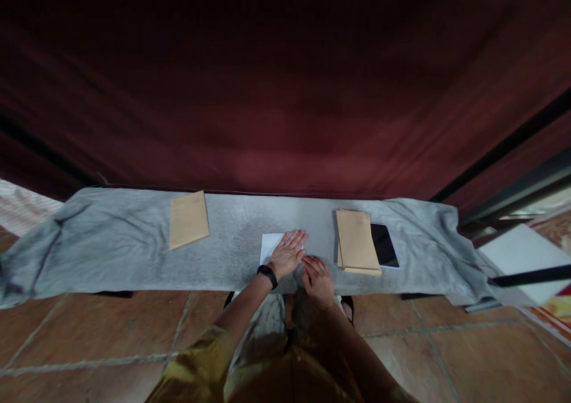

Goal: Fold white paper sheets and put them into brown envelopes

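A white sheet of paper (269, 247) lies on the grey cloth in front of me, partly covered by my hand. My left hand (288, 253), with a black band at the wrist, presses flat on it with fingers stretched out. Close beside it, my right hand (318, 279) rests palm down near the sheet's right edge. Its fingers lie fairly flat, pointing to the left hand, and nothing shows in them. To the right is a small stack of brown envelopes (359, 239). A single brown envelope (188, 219) lies off to the left.
A dark-screened tablet or phone (384, 245) sits partly under the envelope stack. The grey cloth (120, 242) covers a long narrow surface, with folds at both ends. A dark red panel (285, 123) rises behind it. Below is a tiled floor (120, 325); a white board (521, 257) stands far right.
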Available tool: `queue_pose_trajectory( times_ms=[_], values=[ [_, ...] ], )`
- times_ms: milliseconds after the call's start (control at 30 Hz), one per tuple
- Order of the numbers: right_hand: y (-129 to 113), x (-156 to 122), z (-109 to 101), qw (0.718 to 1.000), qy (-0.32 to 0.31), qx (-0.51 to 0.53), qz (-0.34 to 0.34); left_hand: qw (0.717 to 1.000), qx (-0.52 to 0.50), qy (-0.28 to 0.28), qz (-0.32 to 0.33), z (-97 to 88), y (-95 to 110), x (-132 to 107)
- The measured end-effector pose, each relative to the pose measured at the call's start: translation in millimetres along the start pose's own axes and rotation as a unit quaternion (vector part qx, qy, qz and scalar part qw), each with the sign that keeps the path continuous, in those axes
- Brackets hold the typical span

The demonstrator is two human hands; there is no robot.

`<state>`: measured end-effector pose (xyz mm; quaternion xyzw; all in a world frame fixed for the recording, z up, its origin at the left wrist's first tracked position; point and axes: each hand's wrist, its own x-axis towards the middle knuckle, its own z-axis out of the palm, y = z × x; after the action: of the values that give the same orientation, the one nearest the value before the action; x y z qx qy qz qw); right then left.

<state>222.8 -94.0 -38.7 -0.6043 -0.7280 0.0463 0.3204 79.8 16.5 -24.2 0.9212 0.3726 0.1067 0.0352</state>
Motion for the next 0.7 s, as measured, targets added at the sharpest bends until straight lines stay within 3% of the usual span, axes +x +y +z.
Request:
queue_pose_trajectory(
  times_ms=[500, 700],
  values=[
    [2.2, -1.6, -2.8, 0.999, 0.014, 0.047, 0.011, 0.997, -0.025, -0.052, 0.052, -19.4, 17.4, -49.5],
    [2.6, -1.6, -3.6, 0.998, 0.015, 0.065, 0.023, 0.998, -0.009, -0.034, 0.058, -18.5, 23.6, -68.7]
  ],
)
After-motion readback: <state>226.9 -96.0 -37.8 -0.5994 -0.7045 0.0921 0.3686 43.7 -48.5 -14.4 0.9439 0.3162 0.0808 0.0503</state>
